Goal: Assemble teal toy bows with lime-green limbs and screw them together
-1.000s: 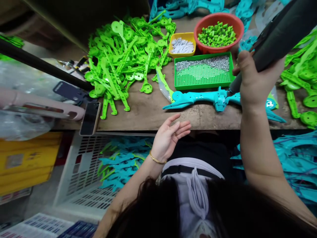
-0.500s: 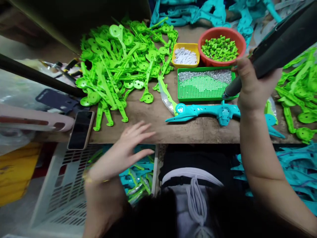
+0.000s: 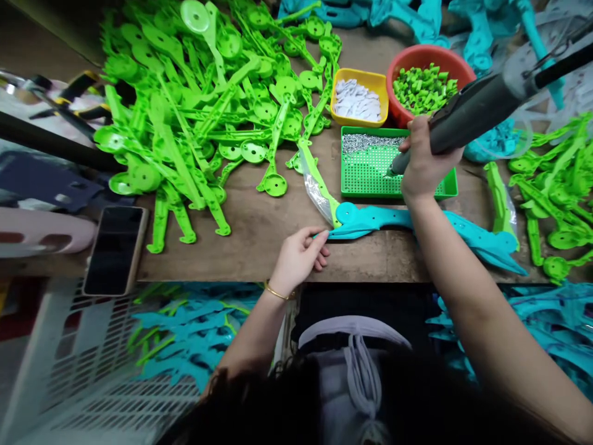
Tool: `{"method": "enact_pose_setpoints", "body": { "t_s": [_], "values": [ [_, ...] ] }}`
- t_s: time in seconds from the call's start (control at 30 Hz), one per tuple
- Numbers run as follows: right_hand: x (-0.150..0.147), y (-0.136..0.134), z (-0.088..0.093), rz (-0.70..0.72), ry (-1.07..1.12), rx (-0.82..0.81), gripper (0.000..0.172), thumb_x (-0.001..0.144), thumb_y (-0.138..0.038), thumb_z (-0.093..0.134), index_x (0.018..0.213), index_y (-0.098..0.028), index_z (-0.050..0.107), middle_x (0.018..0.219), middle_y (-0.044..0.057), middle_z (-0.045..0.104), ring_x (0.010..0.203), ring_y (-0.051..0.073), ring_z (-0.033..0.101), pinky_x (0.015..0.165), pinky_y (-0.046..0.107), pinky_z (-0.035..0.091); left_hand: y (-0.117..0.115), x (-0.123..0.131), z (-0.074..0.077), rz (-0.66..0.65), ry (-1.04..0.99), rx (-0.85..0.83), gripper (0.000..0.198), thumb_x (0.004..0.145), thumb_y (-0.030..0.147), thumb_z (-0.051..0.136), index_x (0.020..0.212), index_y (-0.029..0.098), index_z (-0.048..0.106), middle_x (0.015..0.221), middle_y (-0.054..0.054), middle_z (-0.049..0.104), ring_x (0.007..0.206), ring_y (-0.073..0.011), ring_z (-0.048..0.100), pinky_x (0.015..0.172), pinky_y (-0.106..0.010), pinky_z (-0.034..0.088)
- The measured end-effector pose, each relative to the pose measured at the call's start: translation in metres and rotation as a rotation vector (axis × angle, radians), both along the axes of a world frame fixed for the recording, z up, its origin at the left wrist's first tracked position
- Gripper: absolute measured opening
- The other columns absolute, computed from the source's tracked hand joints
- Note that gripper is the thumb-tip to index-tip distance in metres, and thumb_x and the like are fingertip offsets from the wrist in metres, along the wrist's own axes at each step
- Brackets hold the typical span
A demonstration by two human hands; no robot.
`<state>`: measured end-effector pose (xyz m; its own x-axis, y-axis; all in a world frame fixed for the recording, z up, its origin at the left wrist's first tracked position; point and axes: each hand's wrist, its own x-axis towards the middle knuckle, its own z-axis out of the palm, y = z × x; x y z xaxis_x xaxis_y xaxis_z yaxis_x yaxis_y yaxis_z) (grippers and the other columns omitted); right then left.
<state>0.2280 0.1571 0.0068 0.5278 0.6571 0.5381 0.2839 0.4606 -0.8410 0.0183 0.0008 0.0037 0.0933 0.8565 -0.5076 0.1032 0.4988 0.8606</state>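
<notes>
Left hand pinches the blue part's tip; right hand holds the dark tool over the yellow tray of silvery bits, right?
The head view shows the tray is green, not yellow. The left hand pinches the tip of the blue part; right hand holds the dark tool over the tray.

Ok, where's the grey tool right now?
In the head view, right of centre: the grey tool is in the right hand, its tip over the green tray.
</notes>
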Motion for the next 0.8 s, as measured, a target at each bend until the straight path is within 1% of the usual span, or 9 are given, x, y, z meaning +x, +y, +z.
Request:
{"method": "enact_pose_setpoints", "body": {
  "t_s": [0.07, 0.17, 0.23, 0.3, 0.4, 0.5, 0.57, 0.67, 0.8],
  "values": [
    [-0.003, -0.003, 0.007, 0.027, 0.058, 0.030, 0.041, 0.076, -0.063, 0.065, 0.090, -0.029, 0.047, 0.078, -0.002, 0.058, 0.054, 0.011, 0.051, 0.054, 0.035, 0.051, 0.000, -0.007, 0.006, 0.011, 0.073, 0.036, 0.048, 0.079, 0.052, 0.065, 0.106, 0.013, 0.062, 0.061, -0.001, 0.065, 0.044, -0.0111, 0.059, 0.039, -0.019, 0.047],
    [-0.007, -0.006, 0.014, 0.042, 0.093, 0.062, 0.045, 0.071, -0.063, 0.069, 0.085, -0.027, 0.046, 0.074, -0.003, 0.057, 0.050, 0.010, 0.049, 0.048, 0.032, 0.045, 0.001, -0.020, 0.017, 0.152, 0.216, 0.216, 0.043, 0.080, 0.049, 0.065, 0.106, 0.015, 0.064, 0.064, 0.000, 0.067, 0.047, -0.0093, 0.059, 0.043, -0.018, 0.047],
    [-0.008, -0.005, 0.014, 0.048, 0.103, 0.080, 0.046, 0.070, -0.064, 0.070, 0.084, -0.026, 0.047, 0.071, -0.004, 0.056, 0.048, 0.010, 0.049, 0.047, 0.031, 0.044, 0.002, -0.026, 0.021, 0.275, 0.239, 0.311, 0.041, 0.082, 0.049, 0.062, 0.106, 0.016, 0.063, 0.063, 0.001, 0.066, 0.047, -0.0093, 0.059, 0.043, -0.018, 0.046],
    [-0.008, -0.003, 0.010, 0.055, 0.099, 0.085, 0.044, 0.070, -0.062, 0.071, 0.084, -0.027, 0.048, 0.072, -0.004, 0.056, 0.049, 0.009, 0.048, 0.047, 0.031, 0.043, 0.004, -0.028, 0.021, 0.296, 0.261, 0.325, 0.038, 0.084, 0.049, 0.058, 0.100, 0.015, 0.064, 0.056, 0.003, 0.062, 0.042, -0.0086, 0.055, 0.040, -0.017, 0.042],
    [-0.004, 0.002, 0.008, 0.057, 0.117, 0.113, 0.041, 0.072, -0.056, 0.073, 0.086, -0.027, 0.049, 0.076, -0.003, 0.059, 0.049, 0.009, 0.048, 0.046, 0.031, 0.043, 0.006, -0.022, 0.014, 0.076, 0.336, 0.266, 0.036, 0.086, 0.050, 0.056, 0.092, 0.016, 0.066, 0.051, 0.003, 0.059, 0.039, -0.0084, 0.051, 0.040, -0.018, 0.039],
    [-0.002, -0.003, 0.020, 0.055, 0.160, 0.161, 0.039, 0.075, -0.050, 0.072, 0.091, -0.025, 0.047, 0.076, -0.004, 0.060, 0.048, 0.007, 0.049, 0.045, 0.028, 0.042, 0.005, -0.013, 0.008, -0.179, 0.344, 0.221, 0.035, 0.086, 0.047, 0.058, 0.100, 0.017, 0.067, 0.057, 0.002, 0.063, 0.042, -0.0097, 0.055, 0.043, -0.019, 0.042],
    [-0.005, -0.019, 0.037, 0.082, 0.191, 0.202, 0.033, 0.079, -0.045, 0.069, 0.094, -0.023, 0.049, 0.076, -0.004, 0.061, 0.048, 0.006, 0.051, 0.044, 0.025, 0.041, 0.002, -0.007, 0.007, -0.197, 0.301, 0.213, 0.031, 0.086, 0.043, 0.058, 0.100, 0.017, 0.066, 0.062, 0.001, 0.065, 0.043, -0.0091, 0.056, 0.043, -0.019, 0.044],
    [-0.019, -0.058, 0.061, 0.194, 0.228, 0.234, 0.020, 0.085, -0.036, 0.063, 0.098, -0.021, 0.056, 0.077, -0.005, 0.062, 0.048, 0.004, 0.053, 0.043, 0.020, 0.039, -0.002, 0.001, 0.004, -0.115, 0.105, 0.151, 0.026, 0.086, 0.041, 0.058, 0.095, 0.016, 0.061, 0.070, -0.001, 0.068, 0.044, -0.0083, 0.057, 0.039, -0.017, 0.043],
    [-0.042, -0.113, 0.070, 0.425, 0.204, 0.201, 0.017, 0.085, -0.038, 0.066, 0.099, -0.030, 0.062, 0.080, -0.007, 0.064, 0.045, 0.004, 0.051, 0.040, 0.020, 0.041, -0.008, 0.013, -0.006, 0.045, -0.237, 0.038, 0.032, 0.082, 0.044, 0.065, 0.092, 0.016, 0.054, 0.072, -0.002, 0.068, 0.055, -0.0136, 0.067, 0.049, -0.023, 0.056]
  ]
}}
